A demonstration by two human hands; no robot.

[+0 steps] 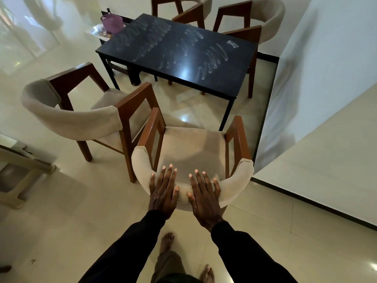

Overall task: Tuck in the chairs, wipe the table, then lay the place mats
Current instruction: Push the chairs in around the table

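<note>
- While both palms lie flat on its curved beige backrest, the nearest armchair stands well apart from the black dining table, with its seat facing the table's near edge and not yet tucked under.
- The left hand rests palm-down on the left half of the backrest. Its fingers are straight and slightly spread, the tips reach over the inner edge toward the seat, and the thumb points inward.
- The right hand mirrors it on the right half, fingers straight and fanned, gripping nothing. The two thumbs are near each other but apart.
- Black sleeves cover both forearms, and a bare foot shows below on the glossy cream floor tiles.
- A second armchair stands to the left, angled away and also clear of the table. Its wooden arm is just beside the nearest armchair's left arm.
- Two far armchairs stand at the table's opposite long side, their wooden arms up against its edge.
- Pale curved streaks and a bright glare mark the dark tabletop.
- A purple bag sits on a low surface just beyond the table's far left corner.
</note>
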